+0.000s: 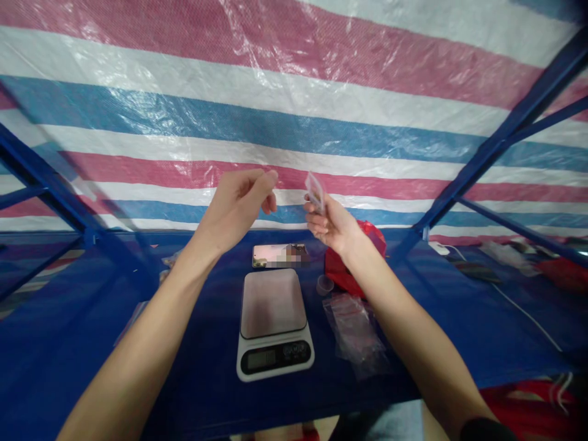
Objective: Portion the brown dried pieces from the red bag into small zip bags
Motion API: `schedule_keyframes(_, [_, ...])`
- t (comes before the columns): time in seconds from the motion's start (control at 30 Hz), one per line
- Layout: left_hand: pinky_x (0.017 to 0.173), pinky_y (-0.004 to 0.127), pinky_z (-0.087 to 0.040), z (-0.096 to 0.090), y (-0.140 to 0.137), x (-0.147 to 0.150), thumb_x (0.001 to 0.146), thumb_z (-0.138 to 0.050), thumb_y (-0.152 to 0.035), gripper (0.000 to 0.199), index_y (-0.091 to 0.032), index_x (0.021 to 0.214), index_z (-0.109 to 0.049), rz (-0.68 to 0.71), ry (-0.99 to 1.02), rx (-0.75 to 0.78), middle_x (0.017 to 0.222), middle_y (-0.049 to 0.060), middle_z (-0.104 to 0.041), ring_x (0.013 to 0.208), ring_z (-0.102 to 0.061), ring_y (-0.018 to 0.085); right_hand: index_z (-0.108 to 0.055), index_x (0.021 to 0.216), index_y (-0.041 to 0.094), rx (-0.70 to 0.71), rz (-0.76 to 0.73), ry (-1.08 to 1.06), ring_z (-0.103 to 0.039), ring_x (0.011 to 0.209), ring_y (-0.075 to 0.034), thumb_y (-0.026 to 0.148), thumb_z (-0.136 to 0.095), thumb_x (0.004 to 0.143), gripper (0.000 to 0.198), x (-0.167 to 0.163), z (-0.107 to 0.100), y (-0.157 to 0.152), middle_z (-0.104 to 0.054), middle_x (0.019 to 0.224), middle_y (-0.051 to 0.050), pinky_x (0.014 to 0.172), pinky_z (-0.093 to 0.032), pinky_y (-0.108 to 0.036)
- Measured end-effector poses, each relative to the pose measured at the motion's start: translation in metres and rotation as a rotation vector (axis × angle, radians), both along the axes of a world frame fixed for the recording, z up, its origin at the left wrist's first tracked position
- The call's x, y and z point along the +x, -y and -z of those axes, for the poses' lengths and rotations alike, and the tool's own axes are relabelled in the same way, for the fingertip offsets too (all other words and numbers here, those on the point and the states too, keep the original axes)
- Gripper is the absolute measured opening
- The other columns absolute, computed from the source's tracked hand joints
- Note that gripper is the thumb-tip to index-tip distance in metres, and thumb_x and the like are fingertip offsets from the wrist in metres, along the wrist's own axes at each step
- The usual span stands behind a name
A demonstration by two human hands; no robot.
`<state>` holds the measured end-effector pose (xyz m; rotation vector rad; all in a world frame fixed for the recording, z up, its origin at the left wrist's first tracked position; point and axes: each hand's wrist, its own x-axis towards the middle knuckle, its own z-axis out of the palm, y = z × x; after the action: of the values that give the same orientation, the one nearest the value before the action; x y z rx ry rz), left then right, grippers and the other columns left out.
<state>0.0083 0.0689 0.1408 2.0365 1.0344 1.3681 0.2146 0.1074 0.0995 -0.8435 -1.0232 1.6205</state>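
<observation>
My left hand [243, 205] is raised above the back of the blue shelf, thumb pressed to curled fingers; whatever it may pinch is hidden. To its right, my right hand [333, 223] grips a small clear plastic bag [315, 192], held up at the fingertips; I cannot make out its contents. The hands are apart. Below and between them a white kitchen scale [274, 304] rests with a bare weighing plate, its display too dim to read. Behind the scale lies a phone [269, 255] with its screen lit. Several flat clear zip bags [351, 324] lie under my right forearm.
A red plastic bag [342, 269] and a small clear round cup [324, 285] are right of the scale. More plastic bags [133, 321] lie partly behind my left arm. Blue metal struts [500, 138] slope at both sides, with striped sheeting [294, 116] behind. A white cable [528, 318] runs at right.
</observation>
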Motion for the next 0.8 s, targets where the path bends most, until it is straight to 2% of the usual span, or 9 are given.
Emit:
schedule_keyframes(0.1, [0.067, 0.028, -0.045, 0.021, 0.005, -0.014, 0.1, -0.048, -0.037, 0.038, -0.021, 0.069, -0.063, -0.087, -0.076, 0.018, 0.069, 0.001, -0.064, 0.069, -0.06, 0.015, -0.053, 0.081, 0.024, 0.157, 0.209, 0.15, -0.024, 0.04, -0.006, 0.037, -0.061, 0.088, 0.017, 0.049, 0.002, 0.005, -0.054, 0.064, 0.005, 0.032, -0.02, -0.018])
schedule_keyframes(0.17, [0.068, 0.028, -0.045, 0.05, 0.004, -0.031, 0.099, -0.05, -0.037, 0.032, -0.021, 0.074, -0.062, -0.197, -0.151, 0.002, 0.073, 0.001, -0.064, 0.072, -0.06, 0.017, -0.052, 0.076, 0.025, 0.233, 0.405, 0.376, -0.027, 0.039, -0.008, 0.042, -0.061, 0.085, 0.021, 0.084, 0.01, 0.009, -0.052, 0.06, 0.004, 0.032, -0.02, -0.021])
schedule_keyframes(0.27, [0.071, 0.03, -0.045, 0.101, 0.005, -0.061, 0.099, -0.048, -0.037, 0.032, -0.022, 0.074, -0.061, -0.296, -0.271, 0.012, 0.081, 0.002, -0.067, 0.076, -0.061, 0.018, -0.048, 0.067, 0.027, 0.243, 0.567, 0.464, -0.026, 0.035, -0.01, 0.047, -0.065, 0.084, 0.031, 0.131, 0.027, 0.016, -0.041, 0.048, 0.006, 0.031, -0.016, -0.025])
schedule_keyframes(0.33, [0.073, 0.03, -0.045, 0.128, 0.008, -0.077, 0.098, -0.048, -0.034, 0.029, -0.024, 0.072, -0.057, -0.325, -0.338, 0.029, 0.082, 0.002, -0.066, 0.075, -0.06, 0.018, -0.051, 0.067, 0.027, 0.248, 0.649, 0.525, -0.029, 0.034, -0.012, 0.049, -0.068, 0.085, 0.033, 0.154, 0.037, 0.022, -0.043, 0.046, 0.006, 0.032, -0.019, -0.027])
schedule_keyframes(0.4, [0.073, 0.031, -0.044, 0.145, 0.011, -0.087, 0.097, -0.049, -0.034, 0.03, -0.024, 0.069, -0.054, -0.35, -0.385, 0.055, 0.076, 0.001, -0.064, 0.073, -0.059, 0.019, -0.054, 0.068, 0.027, 0.313, 0.702, 0.739, -0.039, 0.035, -0.014, 0.051, -0.065, 0.089, 0.034, 0.167, 0.044, 0.027, -0.051, 0.049, 0.002, 0.037, -0.028, -0.03])
schedule_keyframes(0.5, [0.071, 0.031, -0.042, 0.156, 0.012, -0.091, 0.096, -0.05, -0.034, 0.031, -0.025, 0.066, -0.049, -0.399, -0.391, 0.091, 0.067, -0.001, -0.057, 0.066, -0.055, 0.018, -0.058, 0.073, 0.025, 0.537, 0.693, 1.296, -0.058, 0.048, -0.021, 0.049, -0.05, 0.1, 0.038, 0.169, 0.052, 0.034, -0.064, 0.057, -0.005, 0.052, -0.038, -0.033])
schedule_keyframes(0.63, [0.068, 0.031, -0.041, 0.16, 0.008, -0.094, 0.094, -0.053, -0.036, 0.031, -0.025, 0.066, -0.051, -0.446, -0.389, 0.094, 0.062, -0.002, -0.055, 0.061, -0.053, 0.017, -0.069, 0.091, 0.019, 0.758, 0.526, 1.938, -0.065, 0.057, -0.026, 0.039, -0.035, 0.108, 0.043, 0.155, 0.058, 0.034, -0.071, 0.063, -0.012, 0.057, -0.027, -0.035])
schedule_keyframes(0.7, [0.068, 0.031, -0.042, 0.161, 0.006, -0.097, 0.094, -0.054, -0.037, 0.031, -0.024, 0.065, -0.052, -0.465, -0.396, 0.075, 0.062, -0.001, -0.058, 0.06, -0.054, 0.017, -0.073, 0.1, 0.017, 0.808, 0.438, 2.106, -0.067, 0.059, -0.026, 0.038, -0.032, 0.111, 0.047, 0.149, 0.056, 0.032, -0.074, 0.067, -0.013, 0.057, -0.021, -0.035])
schedule_keyframes(0.8, [0.068, 0.031, -0.043, 0.162, 0.007, -0.104, 0.093, -0.054, -0.036, 0.031, -0.024, 0.065, -0.055, -0.504, -0.376, 0.05, 0.061, -0.001, -0.06, 0.06, -0.056, 0.017, -0.074, 0.102, 0.017, 0.853, 0.389, 2.229, -0.068, 0.061, -0.026, 0.04, -0.032, 0.113, 0.05, 0.143, 0.048, 0.027, -0.077, 0.072, -0.014, 0.058, -0.017, -0.034])
